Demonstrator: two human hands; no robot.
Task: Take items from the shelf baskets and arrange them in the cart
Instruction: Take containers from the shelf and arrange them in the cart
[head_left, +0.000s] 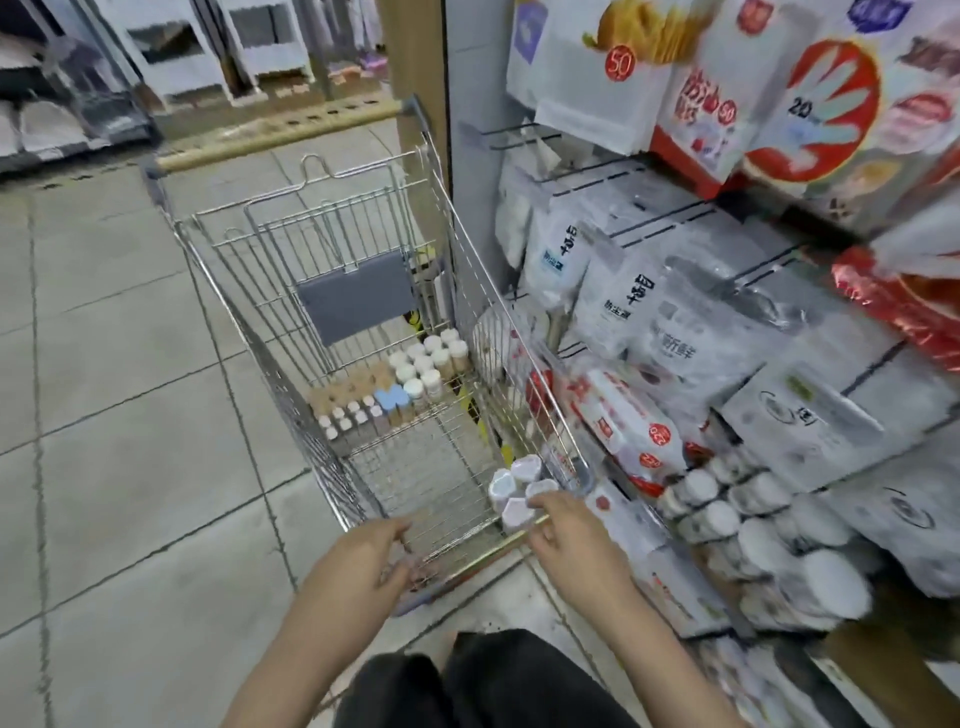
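Note:
A wire shopping cart (249, 332) stands in front of me, beside the shelf. Small white-capped jars (427, 364) stand in rows at its far end, with a blue lidded piece among them. My right hand (566, 535) holds a cluster of white-capped jars (511, 491) over the cart's near right corner. At the near rim of the cart, my left hand (374, 556) grips the wire. More white-capped jars (727, 514) fill the shelf basket at the lower right.
The shelf on the right carries white bagged goods (639, 312), red-and-white packs (628, 421) and hanging glove packets (810, 104). Grey tiled floor (104, 415) lies to the left. My dark-clad knees (483, 686) are at the bottom.

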